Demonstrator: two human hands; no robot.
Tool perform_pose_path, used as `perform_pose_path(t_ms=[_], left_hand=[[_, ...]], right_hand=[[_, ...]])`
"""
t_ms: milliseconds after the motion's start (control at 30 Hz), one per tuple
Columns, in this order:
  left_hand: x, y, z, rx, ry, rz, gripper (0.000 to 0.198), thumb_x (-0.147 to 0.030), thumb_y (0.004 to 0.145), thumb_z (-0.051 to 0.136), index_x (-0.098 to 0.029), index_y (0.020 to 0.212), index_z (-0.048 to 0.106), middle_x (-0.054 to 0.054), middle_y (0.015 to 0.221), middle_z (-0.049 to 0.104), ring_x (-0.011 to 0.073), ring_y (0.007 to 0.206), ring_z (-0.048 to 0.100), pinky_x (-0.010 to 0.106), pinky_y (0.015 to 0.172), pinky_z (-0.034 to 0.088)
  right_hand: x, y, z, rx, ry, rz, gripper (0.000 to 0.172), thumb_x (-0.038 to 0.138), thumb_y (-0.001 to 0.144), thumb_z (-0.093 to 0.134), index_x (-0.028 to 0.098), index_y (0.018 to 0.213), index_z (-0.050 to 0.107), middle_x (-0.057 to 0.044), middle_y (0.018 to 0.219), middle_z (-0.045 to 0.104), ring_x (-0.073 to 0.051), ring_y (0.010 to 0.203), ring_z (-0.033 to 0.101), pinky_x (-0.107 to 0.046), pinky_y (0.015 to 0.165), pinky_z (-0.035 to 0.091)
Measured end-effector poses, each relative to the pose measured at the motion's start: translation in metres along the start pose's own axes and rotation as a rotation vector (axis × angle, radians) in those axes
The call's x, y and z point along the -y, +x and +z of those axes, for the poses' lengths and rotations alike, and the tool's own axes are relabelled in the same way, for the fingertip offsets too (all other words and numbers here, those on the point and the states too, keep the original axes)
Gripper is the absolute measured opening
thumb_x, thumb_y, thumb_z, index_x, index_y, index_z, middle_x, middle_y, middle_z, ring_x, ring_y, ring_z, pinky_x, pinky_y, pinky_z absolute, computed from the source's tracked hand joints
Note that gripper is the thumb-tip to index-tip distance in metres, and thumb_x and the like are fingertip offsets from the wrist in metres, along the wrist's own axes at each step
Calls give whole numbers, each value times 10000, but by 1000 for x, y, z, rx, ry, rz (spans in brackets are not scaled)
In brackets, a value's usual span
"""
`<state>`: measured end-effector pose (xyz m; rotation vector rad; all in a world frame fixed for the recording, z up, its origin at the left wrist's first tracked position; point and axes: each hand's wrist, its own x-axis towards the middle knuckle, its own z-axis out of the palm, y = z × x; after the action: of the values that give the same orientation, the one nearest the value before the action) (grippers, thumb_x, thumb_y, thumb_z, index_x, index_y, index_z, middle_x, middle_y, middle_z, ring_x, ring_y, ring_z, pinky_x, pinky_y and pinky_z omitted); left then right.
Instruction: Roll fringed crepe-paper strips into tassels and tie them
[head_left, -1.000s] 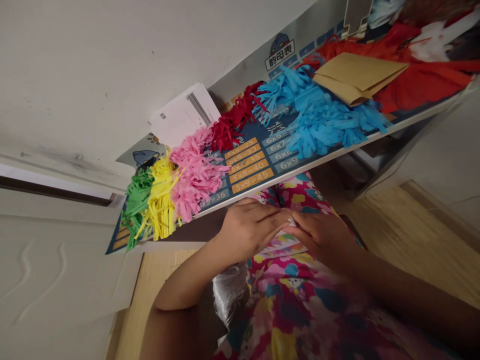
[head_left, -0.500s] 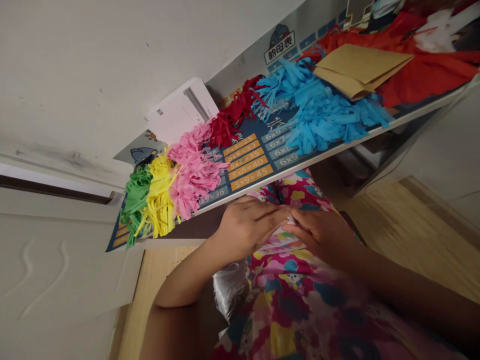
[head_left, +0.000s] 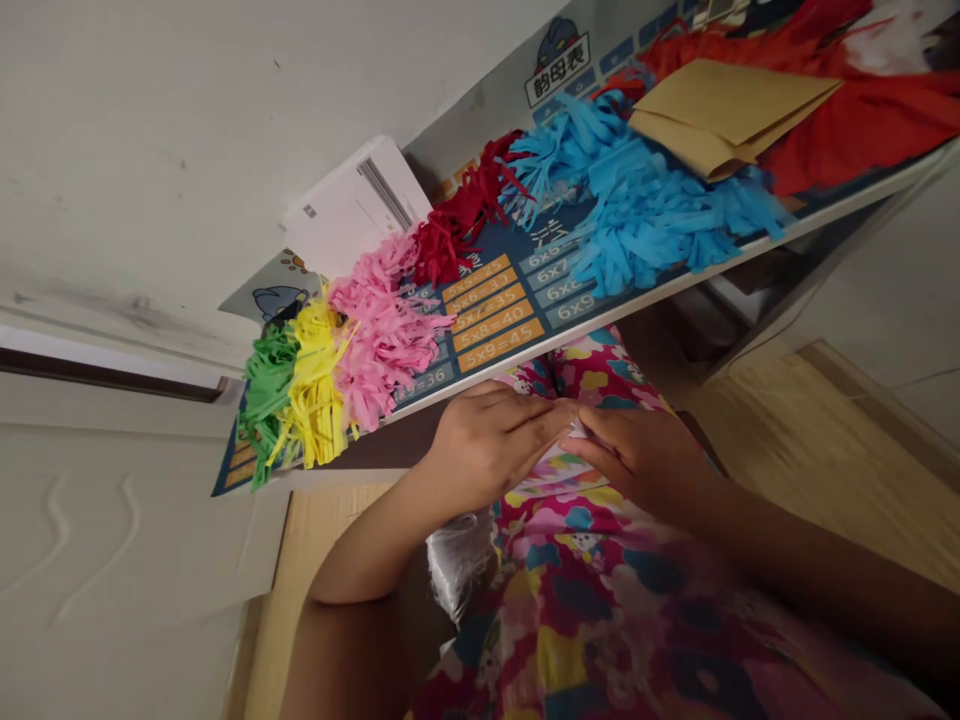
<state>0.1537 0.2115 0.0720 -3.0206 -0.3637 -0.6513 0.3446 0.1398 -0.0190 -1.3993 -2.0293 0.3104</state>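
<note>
While the right hand (head_left: pixel 649 455) pinches a small white piece (head_left: pixel 577 430) between thumb and forefinger, the left hand (head_left: pixel 484 440) comes in half curled opposite, its hold hidden; all this above patterned clothing (head_left: pixel 577 545), with pink fringe (head_left: pixel 390 345) and blue fringe (head_left: pixel 645 215) beyond on the printed mat (head_left: pixel 491 325).

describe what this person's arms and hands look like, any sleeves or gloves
The left hand and right hand are gloveless, with no ring or watch visible. Both forearms are bare. The clothing is bright pink, printed with yellow, blue and white patches.
</note>
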Motion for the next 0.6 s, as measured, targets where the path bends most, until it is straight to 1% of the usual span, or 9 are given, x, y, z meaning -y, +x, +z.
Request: perform_pose_path(t_ms=[200,333,467,600], left_hand=[[-2,1,-3,24,14,9,220,-188,988,551,-135,1185,635,83,1041,780,168,873,741,315,770,569],[-3,1,-2,14,7,22,204,-179,982,565,-141,1174,623,83,1076,778,169,905,745,317,800,568],[-3,-2,-1,33,13,30,216,-160,981,550,-147,1188,610,89,1099,773,175,932,744,327,818,571],[-4,-4,-2,22,5,32,219,-152,956,589,-133,1171,619,104,1078,775,187,942,746,345,834,583]], right_hand=[[0,-1,-1,-32,-35,-46,427,431,1065,341,156,965,652,-46,702,710,-166,599,634,-288,567,294],[0,-1,-2,-39,-86,-57,423,416,1071,319,167,947,637,-38,683,702,-154,582,622,-289,542,268],[2,-2,-3,-59,-104,-80,429,405,1076,309,162,940,636,-35,662,687,-157,584,627,-295,538,263],[3,-2,-4,7,-100,-51,368,392,1063,361,164,1018,646,-42,718,716,-162,613,639,-301,539,257]])
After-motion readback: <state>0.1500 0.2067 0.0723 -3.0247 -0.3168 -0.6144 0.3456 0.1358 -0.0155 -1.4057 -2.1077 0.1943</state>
